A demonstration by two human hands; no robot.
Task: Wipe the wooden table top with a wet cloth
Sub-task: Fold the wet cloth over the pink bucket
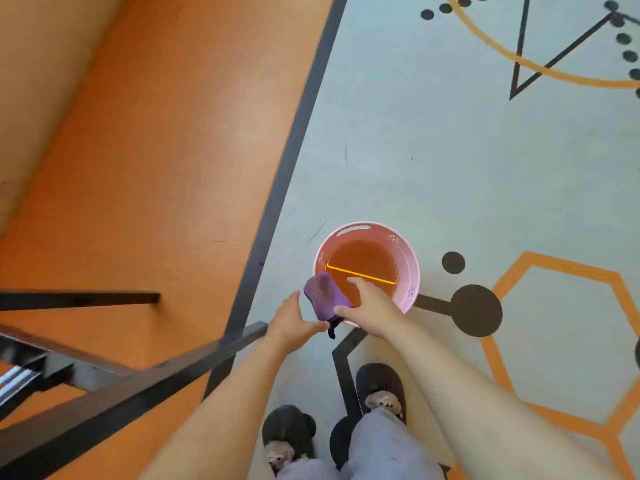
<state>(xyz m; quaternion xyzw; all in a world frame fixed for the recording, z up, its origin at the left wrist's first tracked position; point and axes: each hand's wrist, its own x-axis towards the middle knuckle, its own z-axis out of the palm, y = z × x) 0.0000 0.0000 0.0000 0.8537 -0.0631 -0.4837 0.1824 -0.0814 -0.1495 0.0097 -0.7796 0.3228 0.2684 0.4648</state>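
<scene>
A purple cloth (323, 294) hangs over the near left rim of a pink basin (412, 268) that stands on the floor and holds water. My right hand (372, 306) grips the cloth's right side, thumb on its lower edge. My left hand (294, 322) reaches to the cloth's lower left, its fingertips at the cloth's bottom corner. A dark end of the cloth dangles below my hands. No wooden table top shows in this view.
The floor is orange on the left and pale grey with black and orange shapes on the right. Black metal bars (138, 382) of a frame cross the lower left. My two feet in dark slippers (379, 386) stand just below the basin.
</scene>
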